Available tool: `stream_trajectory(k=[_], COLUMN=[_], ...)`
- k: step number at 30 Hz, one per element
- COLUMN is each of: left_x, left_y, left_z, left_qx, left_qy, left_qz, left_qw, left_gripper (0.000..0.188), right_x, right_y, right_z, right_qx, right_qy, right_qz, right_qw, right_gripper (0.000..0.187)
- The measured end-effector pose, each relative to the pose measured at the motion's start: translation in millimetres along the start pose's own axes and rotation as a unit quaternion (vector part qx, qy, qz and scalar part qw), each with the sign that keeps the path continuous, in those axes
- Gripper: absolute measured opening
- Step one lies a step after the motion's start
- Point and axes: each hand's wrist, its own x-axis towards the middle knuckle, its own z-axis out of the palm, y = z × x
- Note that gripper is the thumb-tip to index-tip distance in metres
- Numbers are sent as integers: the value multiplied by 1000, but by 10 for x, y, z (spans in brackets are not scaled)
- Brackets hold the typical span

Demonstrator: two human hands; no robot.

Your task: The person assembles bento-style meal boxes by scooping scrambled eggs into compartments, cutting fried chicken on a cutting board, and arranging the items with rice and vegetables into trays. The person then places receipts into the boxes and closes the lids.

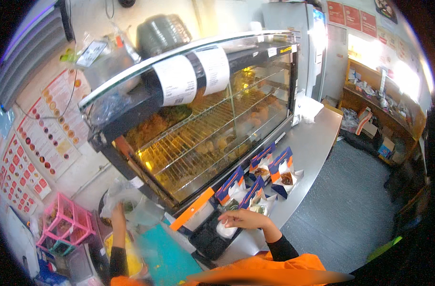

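Observation:
My right hand (246, 219) is bent over a small white rounded item (226, 230), with its fingertips closed on the top. The item sits at a black tray (209, 238) on the metal counter. My left hand (118, 215) reaches to the left, at a clear plastic bag (123, 191) beside a translucent tub (148, 212); its fingers are blurred and partly hidden. Just beyond the right hand stand several blue-and-orange open food boxes (280, 174) with white insides and food in them. An orange strip (192, 209) lies between the tray and the cabinet.
A glass heated display cabinet (208, 128) with wire racks fills the middle, two paper sheets (175, 81) hanging over its front. Left are a teal board (162, 255), a yellow container (134, 257) and a pink basket (67, 221). The metal counter (313, 143) runs right, above dark flooring (341, 195).

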Motion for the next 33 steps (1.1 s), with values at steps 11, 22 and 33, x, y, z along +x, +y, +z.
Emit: stream_trajectory(k=[11, 22, 33], left_x=[174, -36, -893], left_y=[0, 315, 4473], left_z=[-83, -456, 62], left_qx=[-225, -279, -551], left_qy=[262, 676, 1], left_qz=[4, -199, -59], left_qw=[938, 653, 832], left_gripper=[19, 25, 31], right_x=[73, -67, -187], right_y=[60, 337, 539], right_z=[-12, -1068, -873], right_qx=[44, 13, 178], right_qy=[-119, -149, 44], right_qz=[33, -32, 81], right_qw=[991, 988, 980], right_gripper=[36, 37, 51])
